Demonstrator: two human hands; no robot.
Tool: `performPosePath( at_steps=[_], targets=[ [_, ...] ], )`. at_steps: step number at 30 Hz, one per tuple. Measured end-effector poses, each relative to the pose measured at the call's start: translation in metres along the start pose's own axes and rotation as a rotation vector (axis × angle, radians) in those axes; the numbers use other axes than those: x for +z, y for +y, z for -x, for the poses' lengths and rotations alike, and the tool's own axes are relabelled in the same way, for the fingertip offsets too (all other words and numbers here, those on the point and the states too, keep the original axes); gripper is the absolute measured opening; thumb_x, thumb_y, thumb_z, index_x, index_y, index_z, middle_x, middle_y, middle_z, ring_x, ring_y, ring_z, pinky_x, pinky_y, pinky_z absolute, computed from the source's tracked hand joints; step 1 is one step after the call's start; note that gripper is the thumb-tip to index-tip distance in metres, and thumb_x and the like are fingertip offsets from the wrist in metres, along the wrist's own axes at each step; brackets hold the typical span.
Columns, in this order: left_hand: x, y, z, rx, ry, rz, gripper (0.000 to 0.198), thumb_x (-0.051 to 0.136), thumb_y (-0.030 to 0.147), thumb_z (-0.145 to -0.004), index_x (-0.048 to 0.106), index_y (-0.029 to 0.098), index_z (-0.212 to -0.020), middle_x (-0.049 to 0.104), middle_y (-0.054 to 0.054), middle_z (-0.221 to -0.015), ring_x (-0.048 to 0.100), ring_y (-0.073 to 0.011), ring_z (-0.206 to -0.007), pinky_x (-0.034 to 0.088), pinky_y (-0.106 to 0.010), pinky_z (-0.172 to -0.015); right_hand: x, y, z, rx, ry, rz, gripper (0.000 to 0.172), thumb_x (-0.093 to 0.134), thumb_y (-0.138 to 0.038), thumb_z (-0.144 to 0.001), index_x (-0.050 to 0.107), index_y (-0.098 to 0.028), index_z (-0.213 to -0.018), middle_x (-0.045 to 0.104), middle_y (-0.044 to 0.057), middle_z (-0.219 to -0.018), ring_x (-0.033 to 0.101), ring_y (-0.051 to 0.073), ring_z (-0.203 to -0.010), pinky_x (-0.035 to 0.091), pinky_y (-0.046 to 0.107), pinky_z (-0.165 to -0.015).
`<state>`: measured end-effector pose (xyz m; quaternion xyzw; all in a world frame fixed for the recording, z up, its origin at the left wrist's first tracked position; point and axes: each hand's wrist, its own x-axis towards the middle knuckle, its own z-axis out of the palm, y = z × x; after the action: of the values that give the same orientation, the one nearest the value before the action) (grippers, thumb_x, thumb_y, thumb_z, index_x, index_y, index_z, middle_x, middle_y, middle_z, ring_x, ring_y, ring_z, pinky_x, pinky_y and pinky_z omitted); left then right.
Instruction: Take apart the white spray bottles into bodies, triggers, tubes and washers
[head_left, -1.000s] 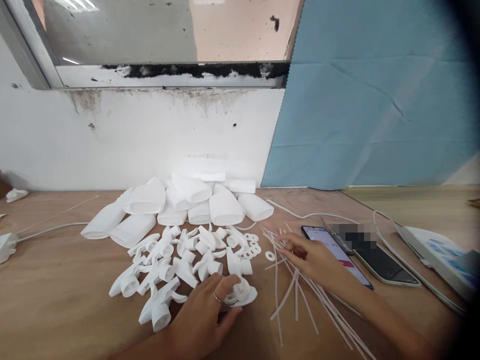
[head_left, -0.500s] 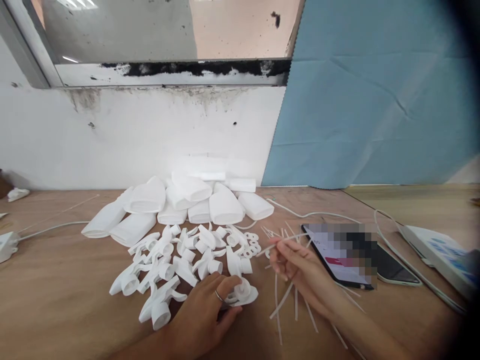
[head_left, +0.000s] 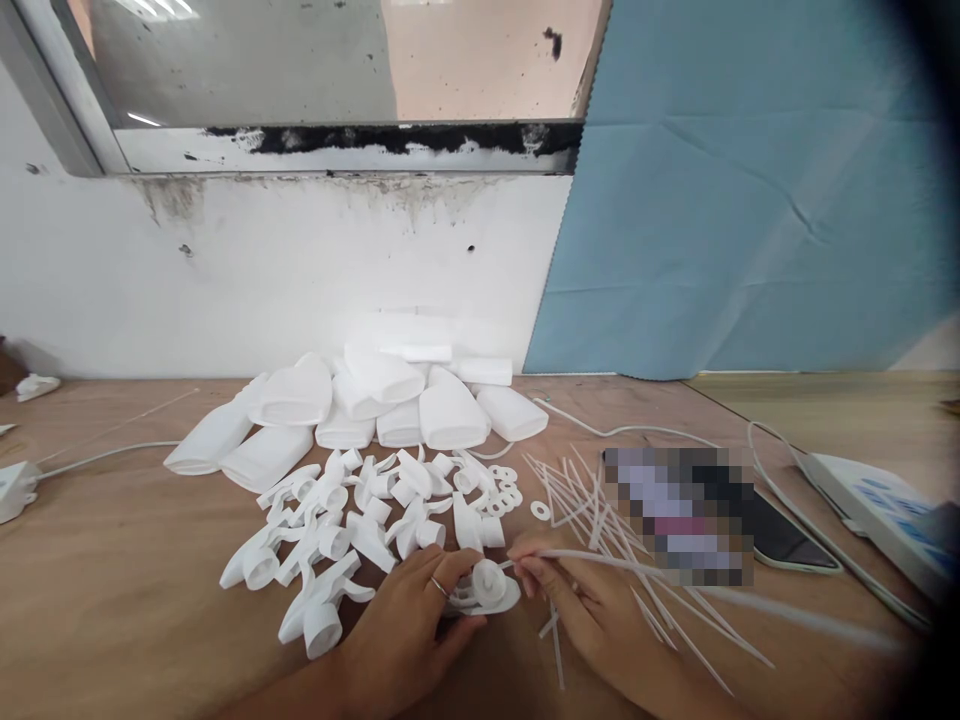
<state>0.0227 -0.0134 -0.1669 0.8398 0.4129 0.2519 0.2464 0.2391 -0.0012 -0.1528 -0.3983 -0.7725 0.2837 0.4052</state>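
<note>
white paint covers the flat wall [head_left: 300, 270] facing us, and below it spreads our broad brown wooden tabletop [head_left: 135, 580]. on our right, a wide blue cloth sheet [head_left: 750, 200] with a zigzag edge hangs down to the back of the table. a long white box with blue markings [head_left: 870, 510] lies at the far right. against the wall we have a heap of flattened white plastic bottles [head_left: 452, 410], some lying across others.

nearer us are our left hand [head_left: 409, 620] and our right hand [head_left: 585, 600], just beside each other, each grasping something. a dark, pale-rimmed rectangular phone [head_left: 795, 532] lies beyond the right one. in front of the bottles we see a loose pile of white plastic trigger spray heads [head_left: 371, 543]. our left fingers clasp one more white plastic spray head [head_left: 489, 587] at the pile's right front, low over the wood. our right thumb and fingers pinch a long, thin, translucent plastic tube [head_left: 637, 563]; its near end points at that head, and we cannot tell whether they touch. similar loose tubes [head_left: 598, 525] lie crisscrossed near the phone. small flat white washers [head_left: 514, 495] sit beside the pile.
</note>
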Motion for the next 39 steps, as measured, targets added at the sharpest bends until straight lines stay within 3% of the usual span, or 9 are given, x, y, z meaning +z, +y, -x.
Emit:
performPosePath(
  at_steps=[3,10,23,31,39],
  targets=[
    [0.0,-0.001,0.0,-0.013,0.009,0.011,0.047,0.058,0.021,-0.085,0.038,0.03,-0.127,0.058,-0.002,-0.117,0.054,-0.0193,-0.106,0.043,-0.032,-0.094,0.0,-0.003,-0.003,0.01,-0.07,0.044,0.02,0.042,-0.027,-0.095,0.061,-0.022,-0.09,0.062,0.0,-0.075,0.06,0.014,-0.069,0.046,0.025,-0.066],
    [-0.001,0.002,0.0,0.011,-0.019,-0.035,0.046,0.058,0.02,-0.085,0.04,0.03,-0.126,0.06,-0.002,-0.111,0.054,-0.02,-0.101,0.044,-0.033,-0.09,0.002,-0.005,-0.002,0.152,0.016,-0.132,0.026,0.038,-0.034,-0.097,0.057,-0.02,-0.087,0.059,0.0,-0.072,0.056,0.013,-0.065,0.045,0.024,-0.061],
    [-0.003,0.005,-0.003,0.018,-0.029,-0.01,0.048,0.058,0.02,-0.086,0.041,0.033,-0.129,0.059,-0.001,-0.109,0.053,-0.019,-0.099,0.043,-0.031,-0.088,0.001,-0.009,-0.001,0.085,-0.061,-0.098,0.026,0.035,-0.033,-0.098,0.053,-0.021,-0.084,0.056,-0.001,-0.07,0.055,0.013,-0.065,0.044,0.024,-0.062],
    [-0.008,0.006,-0.002,0.046,-0.096,0.05,0.045,0.048,0.037,-0.092,0.036,0.031,-0.135,0.06,-0.003,-0.104,0.056,-0.0182,-0.093,0.044,-0.029,-0.083,0.003,-0.013,-0.005,0.15,-0.142,-0.069,0.03,0.032,-0.04,-0.098,0.049,-0.022,-0.081,0.051,-0.002,-0.069,0.05,0.013,-0.063,0.041,0.024,-0.061],
    [-0.008,0.008,-0.003,0.071,-0.095,0.142,0.042,0.051,0.028,-0.091,0.038,0.029,-0.13,0.06,-0.002,-0.114,0.055,-0.017,-0.103,0.042,-0.028,-0.091,0.016,-0.003,-0.005,0.166,-0.062,-0.15,0.03,0.034,-0.042,-0.098,0.047,-0.021,-0.08,0.048,-0.003,-0.07,0.046,0.012,-0.063,0.039,0.023,-0.06]
  ],
)
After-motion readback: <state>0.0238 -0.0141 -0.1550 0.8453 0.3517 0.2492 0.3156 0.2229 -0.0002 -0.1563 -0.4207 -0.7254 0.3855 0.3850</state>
